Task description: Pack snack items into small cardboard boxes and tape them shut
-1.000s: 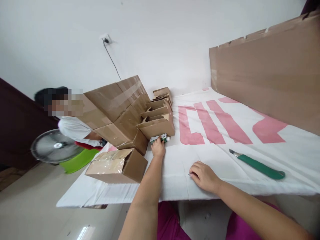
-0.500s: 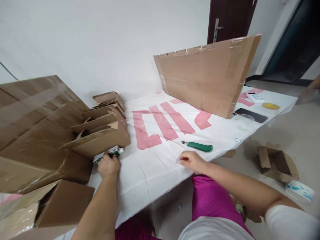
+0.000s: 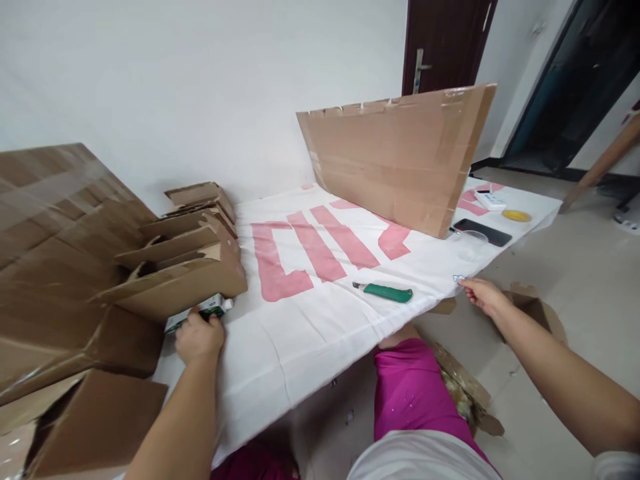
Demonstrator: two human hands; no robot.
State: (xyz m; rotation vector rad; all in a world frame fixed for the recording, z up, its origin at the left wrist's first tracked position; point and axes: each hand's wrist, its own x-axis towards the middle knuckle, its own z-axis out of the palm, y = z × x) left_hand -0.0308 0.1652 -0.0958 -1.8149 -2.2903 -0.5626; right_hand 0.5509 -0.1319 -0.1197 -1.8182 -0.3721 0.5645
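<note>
My left hand (image 3: 199, 335) is closed around a small white-and-green carton (image 3: 216, 306) with a white cap. The carton lies on its side on the white cloth, against the open brown cardboard boxes (image 3: 205, 277). At the table's front edge on the right, my right hand (image 3: 481, 293) pinches a small clear piece with a blue outline (image 3: 458, 278), perhaps a sticker. A green utility knife (image 3: 387, 292), its blade end pointing left, rests on the cloth between my hands.
A large cardboard panel (image 3: 390, 160) stands upright at the back. To its right lie a black phone (image 3: 483, 233), a clear round dish (image 3: 470, 245), a yellow disc (image 3: 517, 216) and a white box (image 3: 489, 200). An open carton (image 3: 535, 312) sits on the floor.
My right hand has moved right along the table edge to where the small blue-outlined piece lay. My left hand stays on the carton. The view has shifted slightly.
</note>
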